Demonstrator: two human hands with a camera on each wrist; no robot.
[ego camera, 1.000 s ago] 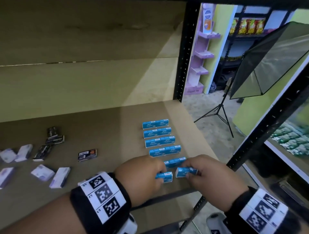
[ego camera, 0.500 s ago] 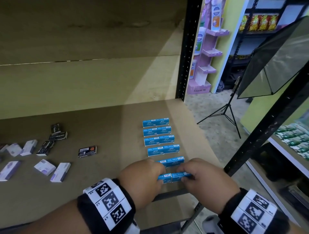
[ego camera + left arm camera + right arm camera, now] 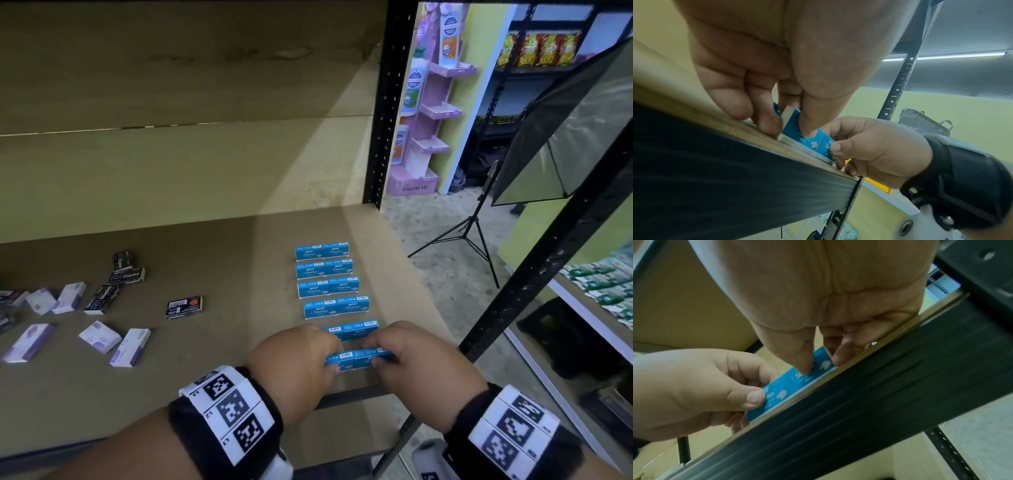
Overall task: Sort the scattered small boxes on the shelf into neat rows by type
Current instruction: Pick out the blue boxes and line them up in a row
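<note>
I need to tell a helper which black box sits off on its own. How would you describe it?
On the brown shelf board, look between the blue rows at the right and the scattered boxes at the left. The lone black box lies there apart from the rest, showing a white barcode and an orange mark.

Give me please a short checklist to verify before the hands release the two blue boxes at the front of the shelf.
1. Left hand pinches the left blue box: ok.
2. Right hand pinches the right blue box: ok.
3. The two boxes meet end to end, like the pairs behind: ok.
4. Pair lies parallel to the fifth row: cannot tell, hands cover the ends.
5. Boxes sit fully on the shelf: cannot tell exactly; in the left wrist view they lie right at the front edge.
6. Black boxes and purple boxes sorted: not ok, they lie scattered.
</note>
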